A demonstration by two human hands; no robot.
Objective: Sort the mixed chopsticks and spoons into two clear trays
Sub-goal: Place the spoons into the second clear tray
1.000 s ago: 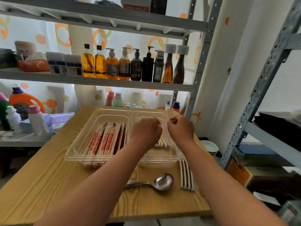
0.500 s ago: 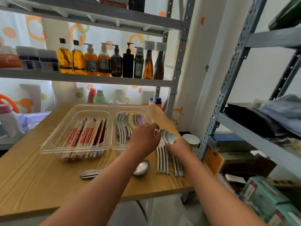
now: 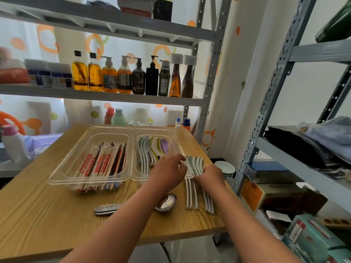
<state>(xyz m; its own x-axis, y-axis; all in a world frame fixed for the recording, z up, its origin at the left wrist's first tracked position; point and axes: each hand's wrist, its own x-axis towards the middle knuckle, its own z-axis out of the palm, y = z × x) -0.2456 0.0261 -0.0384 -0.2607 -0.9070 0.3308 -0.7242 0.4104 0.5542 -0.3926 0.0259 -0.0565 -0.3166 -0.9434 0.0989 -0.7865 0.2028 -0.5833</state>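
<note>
Across the lower half of the frame, a wooden table [image 3: 38, 215]. At centre on it, two clear trays side by side: left tray [image 3: 79, 147] with wrapped chopsticks [image 3: 102, 164], right tray [image 3: 176, 141] with coloured spoons [image 3: 150, 149]. Just right of centre, right hand [image 3: 209, 176] gripping a bunch of white spoons [image 3: 195, 164], bowls up at the right tray's near corner. Left hand [image 3: 168, 174] just beside the bowls, fingers curled; cannot tell whether pinching anything. Below it, a metal spoon [image 3: 166, 203] on the table.
</note>
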